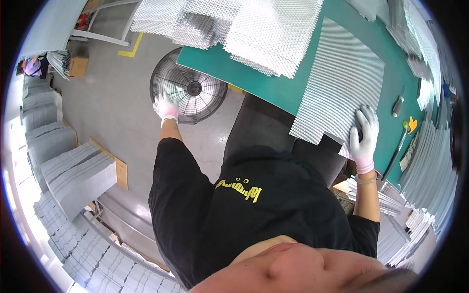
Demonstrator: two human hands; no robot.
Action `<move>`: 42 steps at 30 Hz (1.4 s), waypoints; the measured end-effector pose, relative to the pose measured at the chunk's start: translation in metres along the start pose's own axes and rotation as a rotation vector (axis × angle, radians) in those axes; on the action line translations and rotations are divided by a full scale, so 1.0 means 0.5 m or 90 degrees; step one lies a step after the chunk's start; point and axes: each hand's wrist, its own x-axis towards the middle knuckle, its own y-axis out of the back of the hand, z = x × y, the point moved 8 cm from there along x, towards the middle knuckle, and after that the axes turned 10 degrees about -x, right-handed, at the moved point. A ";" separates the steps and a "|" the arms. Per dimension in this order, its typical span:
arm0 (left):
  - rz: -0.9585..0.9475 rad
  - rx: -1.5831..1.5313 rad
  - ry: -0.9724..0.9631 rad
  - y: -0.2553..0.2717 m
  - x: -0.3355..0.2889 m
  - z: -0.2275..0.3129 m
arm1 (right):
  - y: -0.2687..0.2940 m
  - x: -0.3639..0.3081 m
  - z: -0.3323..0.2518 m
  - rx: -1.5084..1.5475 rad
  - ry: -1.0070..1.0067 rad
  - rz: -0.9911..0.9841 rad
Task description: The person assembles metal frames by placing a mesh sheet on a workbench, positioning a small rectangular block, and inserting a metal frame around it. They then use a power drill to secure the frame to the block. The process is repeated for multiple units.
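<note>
- The left hand [166, 108], in a white glove with a pink cuff, rests on the wire guard of a round floor fan [189, 91]; its fingers lie spread over the grille, but whether they curl around a wire I cannot tell.
- The fan stands on the grey floor, just beside the near-left corner of the green table [273, 90] — partly tucked under its edge.
- The right hand [365, 132], gloved the same way, lies flat and open on the near corner of a silver mesh sheet [339, 88], fingers spread, pressing down rather than gripping.
- The mesh sheet lies on the green table, its near edge overhanging the table's rim — a notch is cut out of that edge.
- A loose pile of mesh sheets [234, 24] covers the far-left part of the table.
- A screwdriver [397, 106] lies on the table to the right of the sheet.
- Stacks of grey panels [73, 173] stand on the floor at the left.
</note>
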 end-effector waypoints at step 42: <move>-0.048 -0.020 -0.087 -0.094 -0.065 0.089 | -0.002 -0.001 -0.001 0.001 -0.007 -0.001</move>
